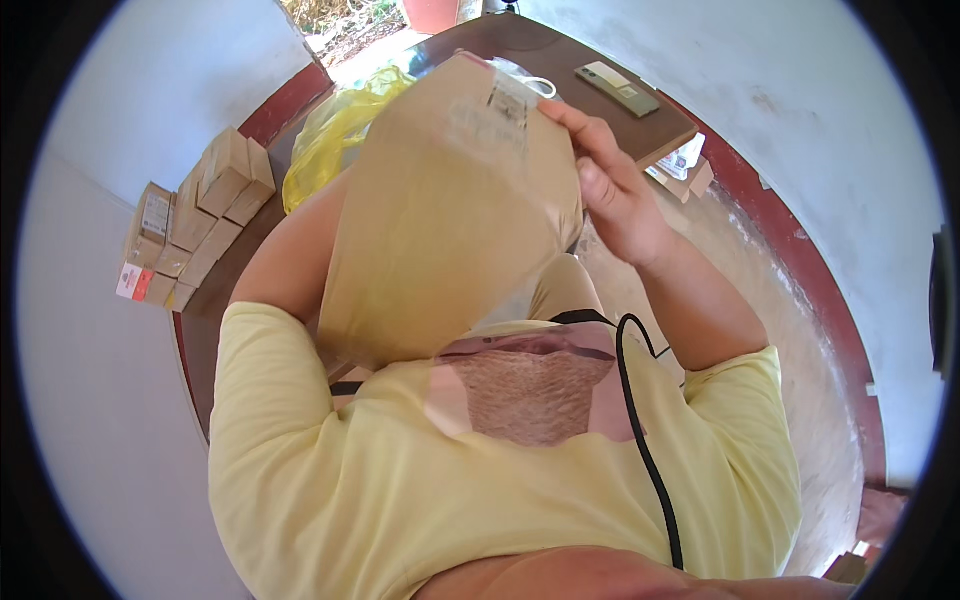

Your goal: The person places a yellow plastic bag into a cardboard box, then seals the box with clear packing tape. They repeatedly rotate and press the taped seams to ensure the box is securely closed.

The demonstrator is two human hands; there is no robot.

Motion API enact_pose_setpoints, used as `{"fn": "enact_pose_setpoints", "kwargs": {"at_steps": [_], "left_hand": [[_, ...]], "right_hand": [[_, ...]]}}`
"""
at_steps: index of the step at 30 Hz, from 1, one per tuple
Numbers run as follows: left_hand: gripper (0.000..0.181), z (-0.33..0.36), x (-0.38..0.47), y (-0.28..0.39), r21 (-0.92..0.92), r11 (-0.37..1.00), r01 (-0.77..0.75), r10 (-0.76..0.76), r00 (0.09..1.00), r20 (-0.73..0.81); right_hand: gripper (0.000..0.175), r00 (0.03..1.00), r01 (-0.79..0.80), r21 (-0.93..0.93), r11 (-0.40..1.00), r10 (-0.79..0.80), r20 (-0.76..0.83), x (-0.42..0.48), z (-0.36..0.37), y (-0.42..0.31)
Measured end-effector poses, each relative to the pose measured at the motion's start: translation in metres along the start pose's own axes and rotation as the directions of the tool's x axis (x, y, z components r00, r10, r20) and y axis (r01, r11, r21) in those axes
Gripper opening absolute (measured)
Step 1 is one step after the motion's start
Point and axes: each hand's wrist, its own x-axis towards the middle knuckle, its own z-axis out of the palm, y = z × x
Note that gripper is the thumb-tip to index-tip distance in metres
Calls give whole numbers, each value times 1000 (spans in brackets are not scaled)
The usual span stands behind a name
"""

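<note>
A large brown package (450,202), wrapped in clear tape or film, is held up in front of my chest and tilts to the right. Near its upper edge it bears a printed label. My right hand (611,176) grips the package at its upper right side, with fingers on its edge and the thumb near its corner. The package hides my left hand; only the left forearm shows, going behind it. Just left of the package lies a yellow plastic bag (322,157). A white loop (541,86) shows behind the package's top right edge.
Small cardboard boxes (225,176) are stacked on the left. A smartphone (619,88) lies on the brown table (525,37) ahead. An opened carton (694,180) stands beyond the table's right corner. A black cable (652,457) runs down my shirt.
</note>
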Motion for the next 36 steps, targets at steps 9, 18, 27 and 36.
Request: {"fn": "enact_pose_setpoints", "kwargs": {"at_steps": [9, 18, 27, 36], "left_hand": [[88, 18, -97, 77, -139, 945, -295, 305, 950, 63], [108, 24, -200, 72, 638, 742, -203, 468, 839, -277], [110, 121, -199, 57, 747, 664, -32, 612, 598, -518], [90, 161, -147, 47, 850, 151, 505, 680, 571, -460]], "right_hand": [[66, 973, 201, 334, 921, -227, 40, 7, 33, -15], [44, 876, -478, 643, 599, 271, 398, 15, 39, 23], [36, 875, -466, 553, 691, 267, 403, 41, 26, 76], [33, 897, -440, 391, 808, 375, 235, 44, 21, 140]]}}
